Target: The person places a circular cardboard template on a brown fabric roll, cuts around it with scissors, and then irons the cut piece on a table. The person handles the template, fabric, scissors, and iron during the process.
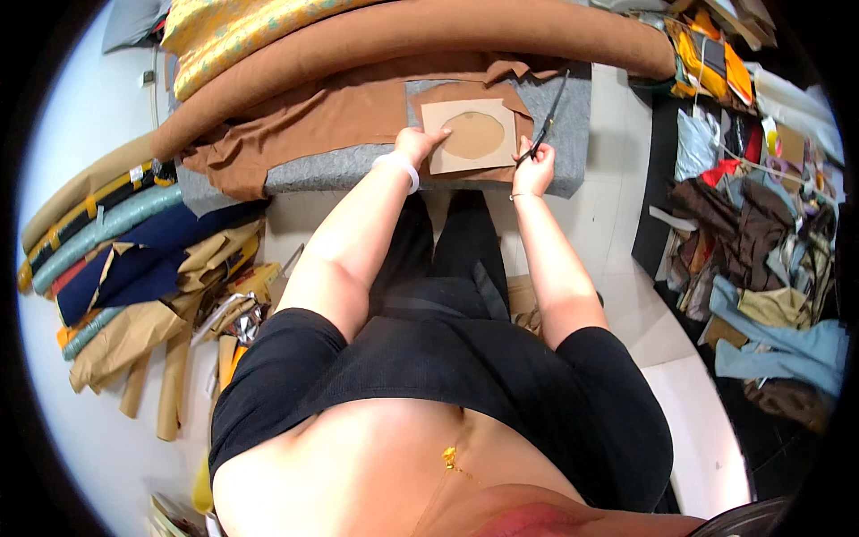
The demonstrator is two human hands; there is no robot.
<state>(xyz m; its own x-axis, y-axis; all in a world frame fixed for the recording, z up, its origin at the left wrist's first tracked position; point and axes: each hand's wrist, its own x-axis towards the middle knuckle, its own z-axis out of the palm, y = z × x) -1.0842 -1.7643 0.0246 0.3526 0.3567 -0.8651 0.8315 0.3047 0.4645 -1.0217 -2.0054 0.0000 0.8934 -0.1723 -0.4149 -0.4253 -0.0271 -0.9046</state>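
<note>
A beige square sheet [441,159] with a tan oval in its middle lies over a piece of brown fabric [429,95] on the grey-covered table. I cannot tell whether the oval is a hole or a separate piece. My left hand [419,145] pinches the sheet's left edge, thumb on top, the other fingers partly hidden. Beside the sheet's lower right corner, my right hand [535,170] is closed around the handles of black scissors [548,125]. Their blades point away from me, past the sheet's right side, over the grey cover.
A long roll of brown fabric [394,40] spans the grey table [313,170], with loose brown cloth [313,116] in front of it. Rolled materials [107,237] and brown paper [125,345] crowd the left. Heaped cloth scraps [743,224] and packages lie to the right.
</note>
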